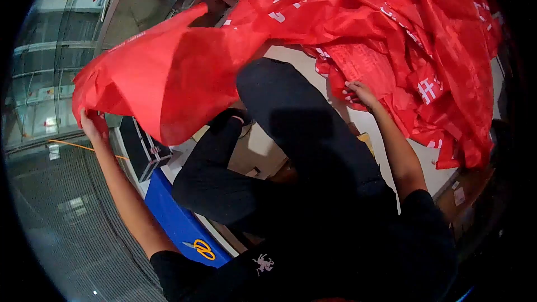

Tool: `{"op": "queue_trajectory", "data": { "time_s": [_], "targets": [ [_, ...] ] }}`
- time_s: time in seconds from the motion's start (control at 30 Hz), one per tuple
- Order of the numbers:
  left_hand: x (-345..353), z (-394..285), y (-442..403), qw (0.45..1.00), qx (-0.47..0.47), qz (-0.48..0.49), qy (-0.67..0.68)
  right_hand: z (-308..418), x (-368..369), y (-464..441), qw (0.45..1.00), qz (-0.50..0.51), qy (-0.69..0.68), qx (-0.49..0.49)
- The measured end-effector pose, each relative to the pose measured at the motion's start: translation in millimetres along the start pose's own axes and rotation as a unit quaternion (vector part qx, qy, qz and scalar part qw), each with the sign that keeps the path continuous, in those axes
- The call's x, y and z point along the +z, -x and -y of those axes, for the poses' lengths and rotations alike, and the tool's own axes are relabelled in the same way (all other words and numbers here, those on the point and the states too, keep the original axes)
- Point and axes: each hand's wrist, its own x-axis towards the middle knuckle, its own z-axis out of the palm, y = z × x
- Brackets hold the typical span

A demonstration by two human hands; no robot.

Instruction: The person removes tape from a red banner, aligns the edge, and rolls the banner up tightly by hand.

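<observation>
A large red cloth (358,33) with white printed characters lies crumpled at the upper right, and a smooth stretch of it spreads across to the left. My left hand (94,124) is closed on the left end of the cloth, which hangs raised beside the window. At the right, my right hand (361,95) is by the edge of the crumpled part, its fingers curled; whether they grip the red cloth cannot be made out. My crossed legs in black trousers (302,117) lie between the two hands.
Orange-handled scissors (202,249) rest on a blue surface (170,212) at the lower left. Beyond them stands a black case (142,151) with metal edges. Glass panes (45,78) line the left side. A white surface (296,61) shows under the cloth.
</observation>
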Motion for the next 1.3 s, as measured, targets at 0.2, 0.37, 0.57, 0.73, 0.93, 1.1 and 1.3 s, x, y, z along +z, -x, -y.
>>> {"op": "queue_trajectory", "data": {
  "time_s": [0.2, 0.37, 0.57, 0.73, 0.93, 1.1, 1.3],
  "targets": [
    [-26, 7, -4, 0.999, -0.021, 0.028, -0.018, 16, 1, 13, 1.000, -0.008, 0.007, -0.028],
    [5, 7, 33, 0.999, -0.018, -0.003, -0.029, 58, 15, 16, 0.982, -0.105, -0.053, -0.149],
    [52, 34, 81, 1.000, -0.026, 0.008, -0.013, 222, 168, 174, 0.808, 0.020, 0.192, -0.556],
    [121, 53, 121, 0.998, 0.052, -0.023, -0.026, 216, 259, 168, 0.879, 0.256, 0.339, -0.218],
    [136, 39, 158, 0.990, 0.080, -0.062, 0.098, 207, 246, 95, 0.949, 0.138, 0.131, -0.253],
    [125, 71, 266, 0.977, 0.161, -0.085, 0.108, 274, 168, 34, 0.796, -0.029, 0.149, -0.586],
    [73, 90, 438, 0.963, -0.208, 0.172, -0.021, 252, -26, 86, 0.804, -0.136, 0.296, -0.498]
  ]
}}
